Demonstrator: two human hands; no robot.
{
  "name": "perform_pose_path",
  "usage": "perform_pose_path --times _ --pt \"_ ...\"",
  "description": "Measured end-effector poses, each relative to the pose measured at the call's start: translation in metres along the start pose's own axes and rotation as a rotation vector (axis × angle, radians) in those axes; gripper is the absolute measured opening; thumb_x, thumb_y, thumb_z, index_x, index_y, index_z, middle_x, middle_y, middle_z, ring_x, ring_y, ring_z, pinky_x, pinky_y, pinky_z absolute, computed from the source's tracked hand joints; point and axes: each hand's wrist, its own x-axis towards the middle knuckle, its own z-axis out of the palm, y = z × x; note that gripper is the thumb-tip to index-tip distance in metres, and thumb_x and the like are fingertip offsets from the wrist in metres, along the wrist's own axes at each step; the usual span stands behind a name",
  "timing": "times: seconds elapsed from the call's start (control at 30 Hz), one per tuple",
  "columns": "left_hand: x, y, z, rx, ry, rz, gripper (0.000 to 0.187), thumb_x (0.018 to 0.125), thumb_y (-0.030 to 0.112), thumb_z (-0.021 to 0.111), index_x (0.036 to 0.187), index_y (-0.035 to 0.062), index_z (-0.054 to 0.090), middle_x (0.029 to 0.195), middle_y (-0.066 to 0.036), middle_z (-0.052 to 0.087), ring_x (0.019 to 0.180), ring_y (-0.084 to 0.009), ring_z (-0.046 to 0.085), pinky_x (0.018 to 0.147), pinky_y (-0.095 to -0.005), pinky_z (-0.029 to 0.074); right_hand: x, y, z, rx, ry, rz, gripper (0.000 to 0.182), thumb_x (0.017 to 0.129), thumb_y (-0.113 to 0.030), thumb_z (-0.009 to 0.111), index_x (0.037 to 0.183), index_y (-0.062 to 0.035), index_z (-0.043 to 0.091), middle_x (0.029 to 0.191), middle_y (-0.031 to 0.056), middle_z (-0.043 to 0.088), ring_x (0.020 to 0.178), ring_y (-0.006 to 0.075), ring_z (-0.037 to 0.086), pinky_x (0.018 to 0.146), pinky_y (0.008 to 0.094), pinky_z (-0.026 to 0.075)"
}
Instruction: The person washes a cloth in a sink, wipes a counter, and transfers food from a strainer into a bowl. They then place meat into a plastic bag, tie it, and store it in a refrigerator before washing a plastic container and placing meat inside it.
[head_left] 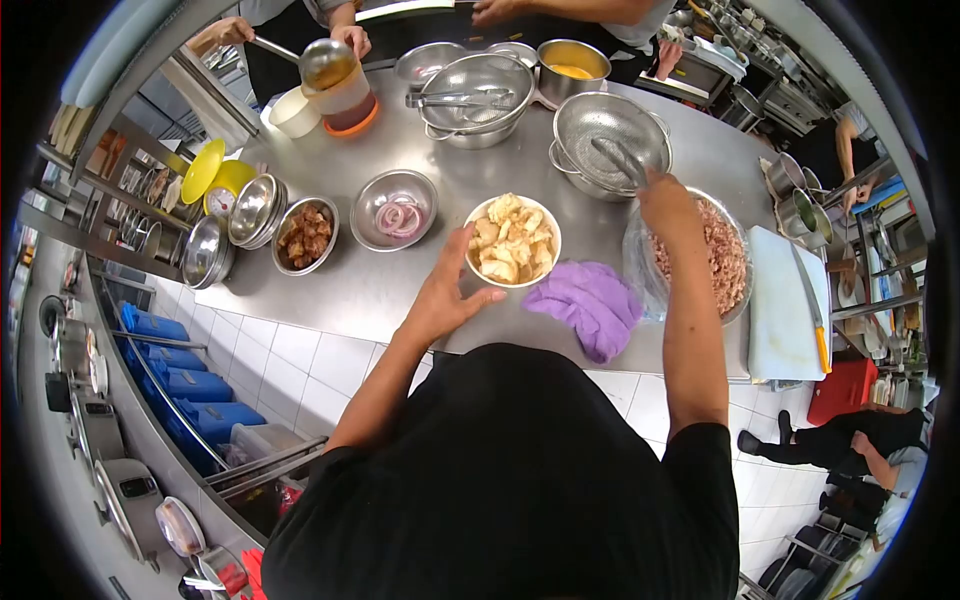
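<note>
A white bowl point(513, 240) full of pale yellow chunks of food stands near the front of the steel table. My left hand point(442, 292) is at its left side, fingers apart, thumb near the lower rim. My right hand point(668, 207) grips metal tongs point(622, 160), whose far end lies over a steel colander point(585, 125). Right of that hand is a large bowl of minced meat point(718, 260) lined with a plastic bag. A crumpled purple cloth point(590, 308) lies between the white bowl and my right forearm.
Bowls of sliced onion point(398, 219) and browned meat point(305, 238) stand left. A knife point(812, 305) rests on a white cutting board point(770, 270) at right. Behind are a strainer with tongs point(478, 98) and a pot point(572, 72). Co-workers stand across the table, one ladling into a container point(340, 100).
</note>
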Motion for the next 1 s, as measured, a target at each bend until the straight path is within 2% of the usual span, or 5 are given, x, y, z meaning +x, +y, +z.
perform_pose_path --times 0.33,0.5,0.67,0.87,1.0 --pt "0.045 0.004 -0.026 0.3 0.034 0.283 0.065 0.091 0.04 0.058 0.142 0.0034 0.039 0.146 -0.022 0.038 0.137 -0.0389 0.035 0.113 -0.0458 0.027 -0.094 -0.078 -0.007 0.547 -0.147 -0.427 0.035 0.081 -0.016 0.068 0.115 -0.0129 0.063 0.119 0.0144 0.061 0.106 0.0324 0.061 0.09 0.0427 0.049" --pt "0.058 0.015 -0.037 0.268 0.028 0.336 0.056 0.092 0.036 0.057 0.138 0.0056 0.046 0.129 -0.018 0.055 0.127 -0.0368 0.046 0.108 -0.0444 0.033 -0.102 -0.102 0.004 0.68 -0.196 -0.19 0.029 0.075 -0.014 0.075 0.099 -0.0072 0.06 0.116 0.013 0.063 0.094 0.0311 0.065 0.081 0.0409 0.052" --pt "0.148 -0.046 -0.108 -0.119 0.399 -0.052 0.042 0.096 0.011 0.044 0.137 0.0082 0.045 0.1 -0.013 0.066 0.086 -0.0171 0.063 0.074 -0.0312 0.053 -0.12 -0.126 0.027 0.762 -0.204 0.002 0.027 0.073 -0.011 0.077 0.092 -0.0048 0.058 0.106 0.0121 0.064 0.083 0.027 0.068 0.073 0.0356 0.054" --pt "0.301 -0.205 -0.155 0.485 0.331 -0.223 0.049 0.087 0.014 0.047 0.135 0.0042 0.047 0.099 -0.023 0.068 0.09 -0.0359 0.066 0.085 -0.047 0.048 -0.159 -0.185 0.019 0.821 0.057 0.262 0.021 0.075 0.0 0.076 0.087 -0.002 0.059 0.101 0.0115 0.065 0.085 0.0217 0.068 0.074 0.032 0.059" --pt "0.338 -0.235 -0.177 1.578 -0.228 0.345 0.026 0.086 0.021 0.054 0.085 0.0021 0.072 0.092 -0.017 0.07 0.089 -0.0316 0.066 0.087 -0.0482 0.046 -0.207 -0.22 -0.012 0.868 0.227 0.483 0.029 0.07 -0.001 0.081 0.087 -0.0026 0.058 0.112 0.0139 0.065 0.09 0.0223 0.068 0.074 0.0321 0.059"
